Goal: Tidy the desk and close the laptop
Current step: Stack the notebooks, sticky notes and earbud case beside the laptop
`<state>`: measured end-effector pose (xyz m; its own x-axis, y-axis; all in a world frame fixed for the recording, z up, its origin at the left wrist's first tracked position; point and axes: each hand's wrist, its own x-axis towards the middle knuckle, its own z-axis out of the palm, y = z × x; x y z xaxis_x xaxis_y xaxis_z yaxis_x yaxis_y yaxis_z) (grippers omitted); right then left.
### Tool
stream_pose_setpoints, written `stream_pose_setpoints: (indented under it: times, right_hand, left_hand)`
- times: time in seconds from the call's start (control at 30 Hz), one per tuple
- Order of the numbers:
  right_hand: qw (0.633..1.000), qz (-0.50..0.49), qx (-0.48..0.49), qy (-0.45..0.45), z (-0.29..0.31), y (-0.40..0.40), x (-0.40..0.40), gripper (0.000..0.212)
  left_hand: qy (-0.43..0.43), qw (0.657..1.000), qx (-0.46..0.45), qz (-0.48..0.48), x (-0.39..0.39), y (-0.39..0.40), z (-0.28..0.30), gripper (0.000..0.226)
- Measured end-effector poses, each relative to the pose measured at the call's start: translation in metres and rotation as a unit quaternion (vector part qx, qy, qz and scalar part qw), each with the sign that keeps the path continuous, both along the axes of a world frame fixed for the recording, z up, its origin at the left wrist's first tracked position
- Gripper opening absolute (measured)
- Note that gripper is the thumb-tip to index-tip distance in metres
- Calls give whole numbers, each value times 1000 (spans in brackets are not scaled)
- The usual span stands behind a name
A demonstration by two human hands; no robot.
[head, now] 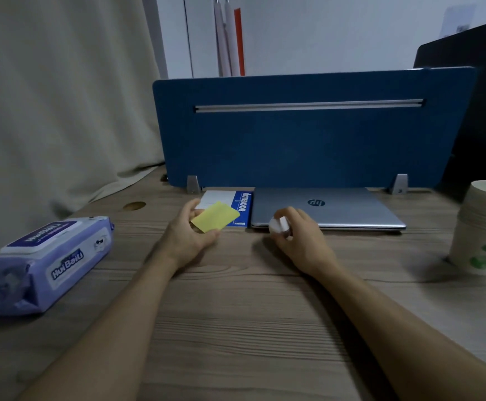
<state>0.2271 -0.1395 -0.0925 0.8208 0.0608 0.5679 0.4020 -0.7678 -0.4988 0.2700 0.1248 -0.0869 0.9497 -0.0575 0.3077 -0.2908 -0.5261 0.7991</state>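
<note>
From the head camera I saw my left hand [191, 235] pinching a yellow sticky pad [214, 217] just above the desk [236, 314], over a notebook [237, 208]. My right hand [296, 233] gripped a small white object [278, 225] beside the closed laptop [327, 208]. A wipes pack [43, 261] lay far left, paper cups [480, 227] far right.

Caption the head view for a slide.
Left hand holds a yellow sticky pad, right hand grips a small white object before the closed laptop.
</note>
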Motion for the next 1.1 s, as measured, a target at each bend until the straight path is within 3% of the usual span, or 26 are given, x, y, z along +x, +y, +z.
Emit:
stream_pose_setpoints:
  times: [0.37,0.57,0.7,0.8,1.1]
  right_hand:
    - [998,-3,-39,-43,3,40,49,26]
    - [995,-36,-50,-77,4,58,77,25]
    - [996,-51,-8,-77,5,60,92,23]
    - [995,-56,2,-84,4,59,96,21]
    - [988,-26,-141,-53,4,58,99,23]
  left_hand:
    - [-92,993,49,54,53,-10,6,77]
    - [-125,985,106,53,91,-18,11,79]
    - [-101,985,135,24,111,-23,6,82]
    - [-14,992,118,-33,120,-22,-2,81]
    - [-12,994,88,-58,126,-14,-7,73]
